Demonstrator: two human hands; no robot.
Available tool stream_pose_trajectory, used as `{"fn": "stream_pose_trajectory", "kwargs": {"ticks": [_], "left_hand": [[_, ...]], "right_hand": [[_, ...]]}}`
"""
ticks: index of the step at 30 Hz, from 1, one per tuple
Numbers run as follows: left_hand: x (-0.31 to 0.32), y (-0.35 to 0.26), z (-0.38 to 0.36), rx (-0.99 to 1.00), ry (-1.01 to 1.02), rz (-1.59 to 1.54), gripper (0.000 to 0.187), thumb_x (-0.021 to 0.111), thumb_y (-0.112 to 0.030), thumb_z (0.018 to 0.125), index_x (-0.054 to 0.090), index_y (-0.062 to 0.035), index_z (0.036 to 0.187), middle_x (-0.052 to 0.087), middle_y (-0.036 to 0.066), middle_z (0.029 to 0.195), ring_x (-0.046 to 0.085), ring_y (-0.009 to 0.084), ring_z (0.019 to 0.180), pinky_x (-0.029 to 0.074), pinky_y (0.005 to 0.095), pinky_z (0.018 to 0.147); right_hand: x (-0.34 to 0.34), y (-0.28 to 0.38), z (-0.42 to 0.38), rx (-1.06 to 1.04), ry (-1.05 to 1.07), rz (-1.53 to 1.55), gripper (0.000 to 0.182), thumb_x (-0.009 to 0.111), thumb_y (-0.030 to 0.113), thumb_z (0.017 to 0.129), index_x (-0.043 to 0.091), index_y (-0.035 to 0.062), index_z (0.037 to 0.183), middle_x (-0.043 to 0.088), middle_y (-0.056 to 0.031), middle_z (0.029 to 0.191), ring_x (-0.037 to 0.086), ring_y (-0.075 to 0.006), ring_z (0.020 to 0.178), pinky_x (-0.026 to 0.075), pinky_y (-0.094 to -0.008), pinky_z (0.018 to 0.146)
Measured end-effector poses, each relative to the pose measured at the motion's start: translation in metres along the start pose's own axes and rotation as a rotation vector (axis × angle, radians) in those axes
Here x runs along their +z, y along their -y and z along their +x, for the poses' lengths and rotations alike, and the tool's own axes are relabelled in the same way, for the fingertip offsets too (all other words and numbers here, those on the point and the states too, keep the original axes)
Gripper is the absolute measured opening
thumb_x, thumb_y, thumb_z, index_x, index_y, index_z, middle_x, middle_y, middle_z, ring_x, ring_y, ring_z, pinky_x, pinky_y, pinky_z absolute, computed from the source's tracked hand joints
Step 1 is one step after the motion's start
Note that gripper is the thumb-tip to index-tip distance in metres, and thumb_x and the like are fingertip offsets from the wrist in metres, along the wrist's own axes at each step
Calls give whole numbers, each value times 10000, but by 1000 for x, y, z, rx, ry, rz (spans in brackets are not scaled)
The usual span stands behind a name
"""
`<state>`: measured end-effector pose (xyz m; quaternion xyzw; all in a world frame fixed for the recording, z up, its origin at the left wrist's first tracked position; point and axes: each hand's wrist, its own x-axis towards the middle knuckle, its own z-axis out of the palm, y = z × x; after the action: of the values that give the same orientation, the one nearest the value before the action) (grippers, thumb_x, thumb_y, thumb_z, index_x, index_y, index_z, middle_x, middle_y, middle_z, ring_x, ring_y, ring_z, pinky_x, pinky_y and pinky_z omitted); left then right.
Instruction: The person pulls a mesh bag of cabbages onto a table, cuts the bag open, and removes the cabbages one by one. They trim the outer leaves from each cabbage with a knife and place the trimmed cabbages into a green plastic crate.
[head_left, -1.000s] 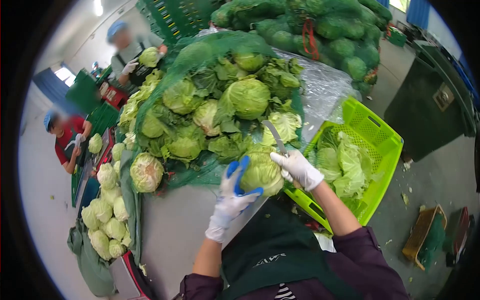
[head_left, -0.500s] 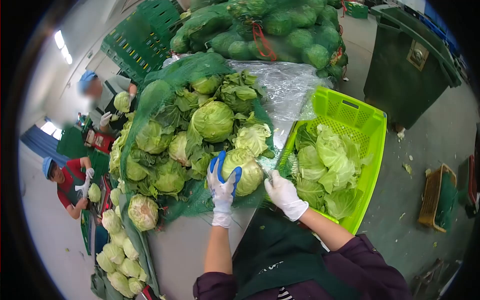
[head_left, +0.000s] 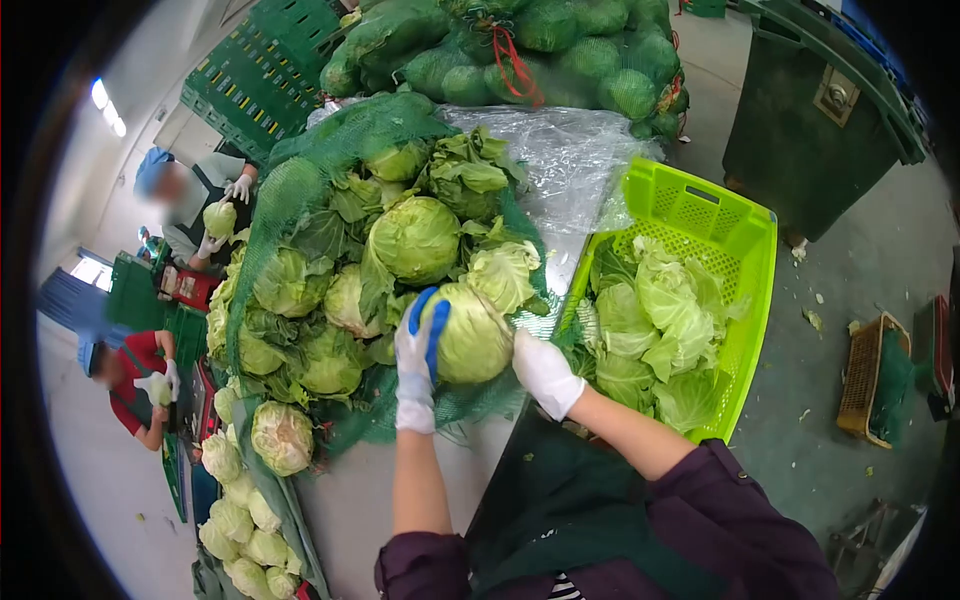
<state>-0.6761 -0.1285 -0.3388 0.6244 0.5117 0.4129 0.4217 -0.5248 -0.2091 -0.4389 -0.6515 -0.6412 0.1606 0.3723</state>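
My left hand (head_left: 418, 350), in a white glove with blue fingers, grips the left side of a pale green cabbage (head_left: 468, 335) at the front of the heap. The white-gloved right hand (head_left: 545, 373) is closed at the cabbage's right edge; whatever its fingers hold is hidden. Behind and left, several leafy cabbages (head_left: 415, 240) lie on a green net (head_left: 290, 190). To the right is a lime green crate (head_left: 757, 300) holding loose leaves (head_left: 665, 310). A browned cabbage (head_left: 283, 438) sits at the heap's front left corner.
Filled net sacks (head_left: 550, 60) stand behind clear plastic film (head_left: 570, 165). A dark green bin (head_left: 810, 130) is at the back right, a brown basket (head_left: 872, 380) on the floor. Two co-workers handle cabbages at the left, beside trimmed cabbages (head_left: 240, 520).
The cabbage has shifted slightly left, tilted in my left hand. My right hand has moved left to its edge. At the left, both co-workers have changed the position of their hands and cabbages.
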Motion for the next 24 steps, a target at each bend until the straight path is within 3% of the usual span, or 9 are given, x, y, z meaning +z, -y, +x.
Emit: {"fn": "stream_pose_trajectory", "kwargs": {"ticks": [4, 6, 7, 12, 14, 16, 19, 21, 24], "left_hand": [[-6, 14, 17, 35, 86, -196, 303, 512, -177, 940, 593, 44, 1132, 607, 166, 1136, 580, 252, 1047, 412, 308, 949], [18, 3, -19, 366, -195, 390, 369, 584, -236, 901, 584, 24, 1162, 583, 204, 1164, 560, 334, 1061, 414, 355, 959], [32, -16, -29, 189, -236, 405, 443, 625, -271, 879, 560, 34, 1195, 570, 189, 1190, 542, 313, 1085, 413, 359, 951], [51, -11, -70, 469, -336, 771, 573, 730, -228, 743, 551, 9, 1234, 517, 194, 1278, 492, 328, 1169, 371, 396, 1006], [23, 24, -59, 300, -271, 48, 601, 707, -349, 766, 555, -4, 1233, 505, 209, 1285, 467, 343, 1195, 356, 416, 1029], [-9, 40, -63, 252, -154, -97, 597, 635, -318, 845, 469, 6, 1318, 432, 147, 1398, 407, 269, 1281, 288, 374, 1085], [-30, 39, -91, 122, -93, -317, 643, 625, -280, 854, 386, -4, 1383, 388, 126, 1434, 350, 250, 1327, 243, 361, 1111], [-34, 35, -107, 79, 8, -332, 651, 557, -289, 897, 308, 4, 1422, 314, 113, 1479, 277, 218, 1368, 196, 348, 1130], [-30, 26, -113, 34, -44, -612, 683, 629, -192, 829, 334, -2, 1416, 332, 106, 1470, 281, 221, 1367, 205, 346, 1126]], "right_hand": [[2, 3, 25, 25, 56, -55, 154, 512, 25, 786, 517, -66, 911, 596, -216, 632, 623, -357, 576, 501, -424, 520], [-15, -4, 21, 86, 131, -28, 143, 478, 14, 803, 537, -52, 915, 627, -263, 723, 643, -395, 664, 526, -444, 605], [-17, -12, 15, 115, 209, -23, 143, 479, 14, 804, 568, -51, 894, 628, -275, 752, 642, -405, 701, 522, -460, 636], [28, -68, -12, 3, 129, 49, 140, 497, 40, 807, 556, -51, 895, 623, -273, 736, 634, -412, 684, 514, -472, 621], [-2, -29, -17, 216, 197, -69, 143, 514, 57, 803, 539, -44, 901, 624, -264, 732, 633, -413, 688, 512, -482, 635], [-28, 14, -18, 224, 150, -30, 247, 550, 132, 807, 511, -45, 974, 619, -264, 719, 614, -438, 664, 499, -509, 615], [-28, 36, -22, 138, 94, 70, 386, 522, 113, 826, 468, -26, 1183, 621, -193, 662, 614, -347, 548, 496, -437, 500], [-41, 42, -16, 592, 405, 884, 522, 472, 76, 835, 387, 54, 1350, 580, -82, 603, 560, -182, 461, 453, -310, 416], [-53, 48, -16, 565, 411, 926, 611, 431, 46, 826, 330, 116, 1425, 520, -10, 574, 480, -71, 435, 391, -215, 389]]}}
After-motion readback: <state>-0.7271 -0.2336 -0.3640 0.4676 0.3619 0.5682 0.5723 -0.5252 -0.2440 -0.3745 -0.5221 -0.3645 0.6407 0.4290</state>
